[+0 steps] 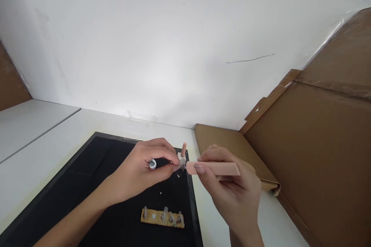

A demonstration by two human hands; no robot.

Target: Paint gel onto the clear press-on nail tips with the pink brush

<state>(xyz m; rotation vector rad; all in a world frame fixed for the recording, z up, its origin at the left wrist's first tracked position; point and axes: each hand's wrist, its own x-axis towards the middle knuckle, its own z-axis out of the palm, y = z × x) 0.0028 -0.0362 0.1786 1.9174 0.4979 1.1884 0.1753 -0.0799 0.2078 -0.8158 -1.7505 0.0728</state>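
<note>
My left hand [145,166] pinches a small greyish piece [182,163] between thumb and fingertips, and a small round white-rimmed thing [152,164] shows inside its curled fingers. Closed round a pale pink flat-sided stick [216,168], my right hand [232,185] holds it level, its left end right beside the small piece. Whether the two touch, I cannot tell. Just behind the fingertips stands a short pinkish peg [183,149] on a small white base. Below the hands, a yellowish strip [158,217] bears several upright greyish pieces.
A black mat [95,170] with a dark border lies on the white table [58,123]. Tiny white bits are on the mat. At the right are a flat cardboard box [223,139] and a tall cardboard panel [319,142]. A white wall [162,46] rises behind.
</note>
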